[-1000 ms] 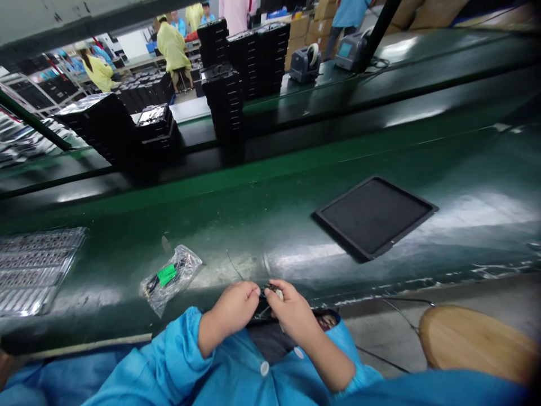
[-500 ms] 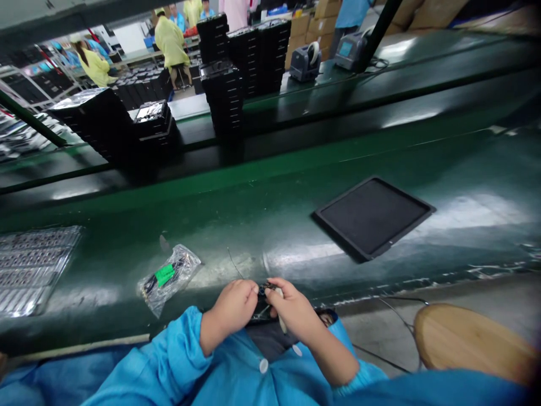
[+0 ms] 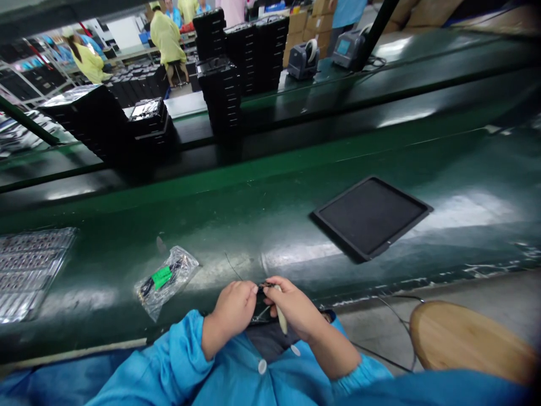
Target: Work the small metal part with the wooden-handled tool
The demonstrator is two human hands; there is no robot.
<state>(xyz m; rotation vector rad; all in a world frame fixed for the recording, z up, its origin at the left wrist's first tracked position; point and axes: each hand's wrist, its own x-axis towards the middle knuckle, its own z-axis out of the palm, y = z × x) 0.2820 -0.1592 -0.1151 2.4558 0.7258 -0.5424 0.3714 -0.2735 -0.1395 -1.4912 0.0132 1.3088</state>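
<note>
Part (image 3: 266, 286), small and dark, is pinched by the left hand (image 3: 235, 309) from eight o'clock and the right hand (image 3: 295, 307) from four, which also grips a stick (image 3: 282, 322) running nearly twelve to six.

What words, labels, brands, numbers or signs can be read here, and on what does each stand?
No text is readable.
Green label on the clear bag: any print is too small to read.
Blue screen on the grey machine: too small and blurred.
Cardboard boxes: any print is too blurred.
Pale tool in the right hand: no lettering visible.
</note>
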